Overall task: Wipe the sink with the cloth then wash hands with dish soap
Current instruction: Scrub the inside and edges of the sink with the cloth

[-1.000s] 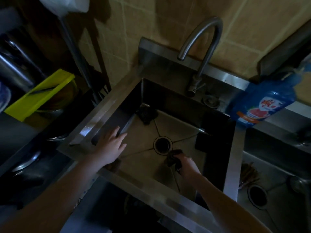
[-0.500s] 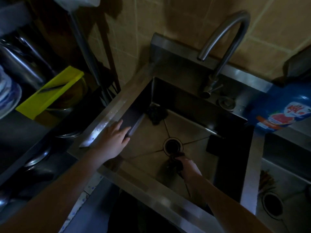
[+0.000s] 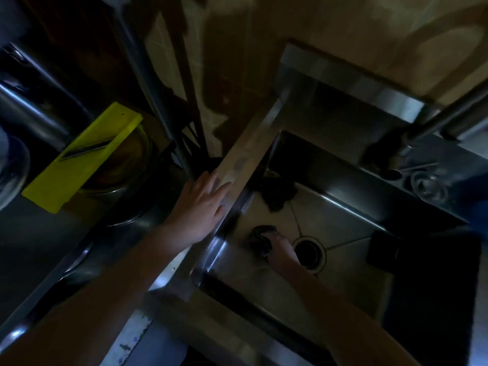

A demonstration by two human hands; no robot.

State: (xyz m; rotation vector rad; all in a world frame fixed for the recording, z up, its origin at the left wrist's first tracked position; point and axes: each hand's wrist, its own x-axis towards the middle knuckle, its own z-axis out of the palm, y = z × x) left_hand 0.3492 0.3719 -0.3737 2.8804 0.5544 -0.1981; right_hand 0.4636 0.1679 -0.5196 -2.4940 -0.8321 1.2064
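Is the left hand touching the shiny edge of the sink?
Touching. The head view shows the left hand lying flat across the left rim of the sink, fingers straight, with no gap under them.

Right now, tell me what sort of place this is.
Probably a dim home kitchen. A steel sink with a drain and a faucet sits against a tiled wall, a yellow slicer lies over a bowl beside it, and the right hand holds a cloth on the sink floor.
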